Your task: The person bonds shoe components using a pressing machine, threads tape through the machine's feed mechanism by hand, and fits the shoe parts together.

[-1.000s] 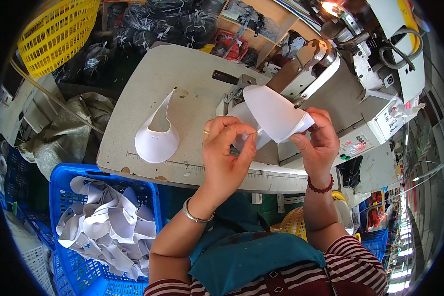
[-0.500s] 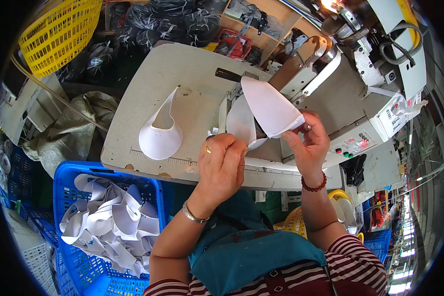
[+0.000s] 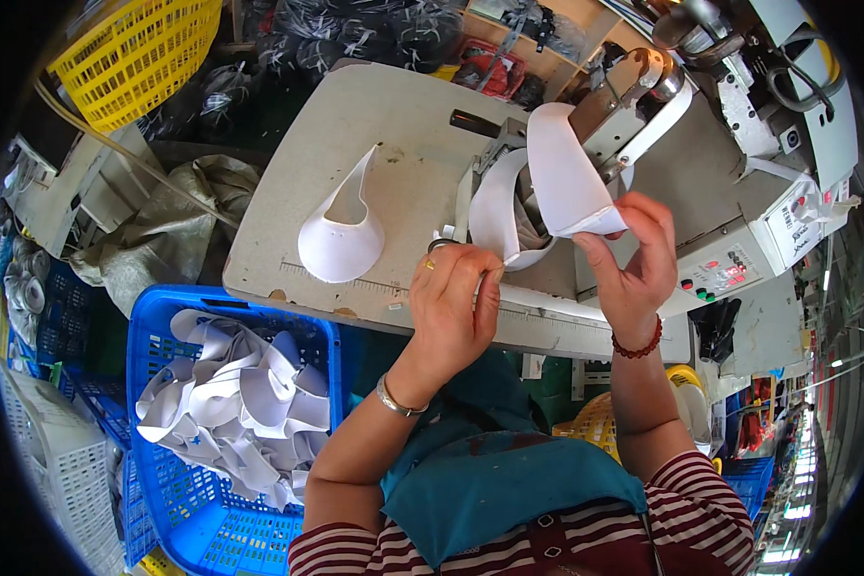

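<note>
curved white shoe piece [image 3: 562,178] (smooth, stiff)

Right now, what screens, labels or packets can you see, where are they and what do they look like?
Sewing machine control panel: right of the right hand, a pale slanted box with red lit digits and small green and red buttons.
White label sticker: on the grey machine body at the right, rectangular, dark print.
Red packet: top centre shelf, crumpled.
</note>
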A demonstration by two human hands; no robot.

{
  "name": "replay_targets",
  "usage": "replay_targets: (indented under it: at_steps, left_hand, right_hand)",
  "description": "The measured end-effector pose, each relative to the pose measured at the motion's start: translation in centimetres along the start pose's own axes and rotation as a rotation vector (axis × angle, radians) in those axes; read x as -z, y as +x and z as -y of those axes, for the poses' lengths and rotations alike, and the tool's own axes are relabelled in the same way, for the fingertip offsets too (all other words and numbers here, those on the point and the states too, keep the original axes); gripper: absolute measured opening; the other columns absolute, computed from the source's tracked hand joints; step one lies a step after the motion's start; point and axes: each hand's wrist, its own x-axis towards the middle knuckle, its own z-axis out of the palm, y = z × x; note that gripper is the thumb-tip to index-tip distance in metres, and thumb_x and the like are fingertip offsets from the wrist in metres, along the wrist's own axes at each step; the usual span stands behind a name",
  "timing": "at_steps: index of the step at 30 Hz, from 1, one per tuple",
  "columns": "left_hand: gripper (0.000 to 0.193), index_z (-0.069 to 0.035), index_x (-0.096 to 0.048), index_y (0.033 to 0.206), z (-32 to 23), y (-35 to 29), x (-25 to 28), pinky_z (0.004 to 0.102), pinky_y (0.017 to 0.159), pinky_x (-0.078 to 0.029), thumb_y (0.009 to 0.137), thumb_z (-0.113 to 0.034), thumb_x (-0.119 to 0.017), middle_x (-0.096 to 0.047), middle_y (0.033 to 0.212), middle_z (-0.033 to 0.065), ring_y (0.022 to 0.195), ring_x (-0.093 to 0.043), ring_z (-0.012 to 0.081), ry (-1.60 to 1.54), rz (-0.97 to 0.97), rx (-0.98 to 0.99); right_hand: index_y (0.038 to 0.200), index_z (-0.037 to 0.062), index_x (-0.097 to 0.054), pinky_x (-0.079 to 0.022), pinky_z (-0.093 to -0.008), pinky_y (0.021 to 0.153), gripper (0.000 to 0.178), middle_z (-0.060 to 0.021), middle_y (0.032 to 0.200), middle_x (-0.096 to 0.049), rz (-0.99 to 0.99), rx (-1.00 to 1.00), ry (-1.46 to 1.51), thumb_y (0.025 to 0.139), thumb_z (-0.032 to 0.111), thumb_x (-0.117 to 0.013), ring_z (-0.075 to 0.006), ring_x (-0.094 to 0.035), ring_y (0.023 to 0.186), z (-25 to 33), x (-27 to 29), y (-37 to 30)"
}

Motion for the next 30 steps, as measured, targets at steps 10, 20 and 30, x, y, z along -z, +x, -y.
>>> replay_targets:
  at_steps: [10, 20, 30]
  left_hand:
    - [0.009, -0.001, -0.054, 0.084, -0.7, 0.9, 0.4, 0.0336, 0.065, -0.043, 0.078, 0.003, -0.06, -0.057, 0.079, 0.0119, 0.071, -0.055, 0.0278, 0.007, -0.003, 0.013]
    - [0.009, -0.001, -0.054, 0.084, -2.2, 2.7, -0.6, 0.0313, 0.054, -0.043, 0.078, 0.003, -0.06, -0.055, 0.077, 0.011, 0.061, -0.054, 0.0238, -0.032, 0.032, -0.018]
    - [0.009, -0.002, -0.053, 0.086, -2.4, 2.1, -0.9, 0.0321, 0.051, -0.041, 0.08, 0.002, -0.059, -0.054, 0.076, 0.0108, 0.057, -0.052, 0.0244, -0.018, 0.053, 0.006]
  right_hand:
    - [0.101, -0.0014, -0.059, -0.044, -0.0233, 0.061, 0.038, -0.0106, 0.102, -0.056, -0.226, -0.022, 0.035, 0.067, 0.0, -0.077, -0.0107, -0.05, 0.069, -1.4, 1.4, 3.1]
    - [0.111, 0.0, -0.054, -0.044, -0.0215, 0.064, 0.048, -0.0117, 0.108, -0.053, -0.194, -0.154, 0.069, 0.068, -0.005, -0.075, -0.011, -0.051, 0.068, -1.9, 0.1, 0.6]
    - [0.085, 0.0028, -0.056, -0.046, -0.0282, 0.064, 0.026, -0.014, 0.103, -0.05, -0.048, 0.095, -0.044, 0.067, -0.01, -0.069, -0.0218, -0.058, 0.076, -0.7, -1.2, -2.0]
